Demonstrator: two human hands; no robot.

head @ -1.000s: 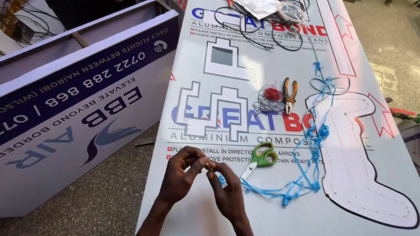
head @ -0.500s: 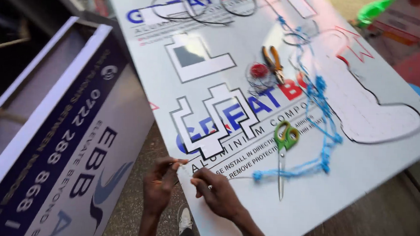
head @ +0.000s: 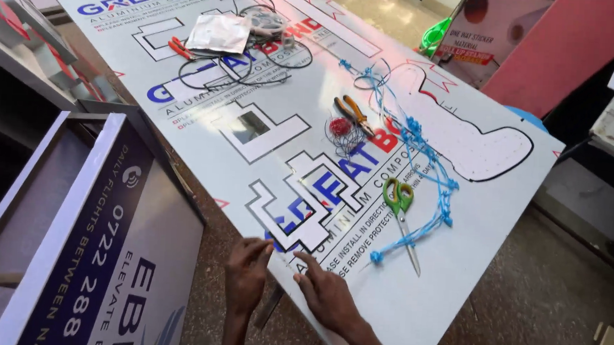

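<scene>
**Two hands at the near edge of a big white sheet**

Big white sheet (head: 498, 222) lying flat like a table top, long way running from the near edge up and away to the far left. Covered in blue and red printed letters and black cut-out outlines. Both hands at its near edge, right beside a stepped black outline (head: 298, 206) just up from the fingers.

Left hand (head: 246, 277) hooked over the very edge, fingers curled onto the sheet, no tool in it. Right hand (head: 326, 297) lying flat on the sheet, fingers pointing up and left, almost touching the left hand. Both hands loose, gripping no tool; cannot tell if something tiny sits under the fingertips.

Nearest loose thing: scissors with green handles (head: 400, 214), up and to the right of the right hand, blades pointing down toward the near edge. Right hand closer to them than the left. Blue string (head: 419, 139) winding beside and under the scissors, running far up the sheet.

Further away, pliers with orange handles (head: 354, 112) next to a small red wire bundle (head: 340, 128). Far end: black cables (head: 243, 63) in loops and a clear plastic bag (head: 220, 32).

Left of the sheet, a box sign (head: 103, 253), dark blue side with white letters, white front. Top right, a pink board (head: 561, 45) and a green shiny thing (head: 434, 36).
</scene>
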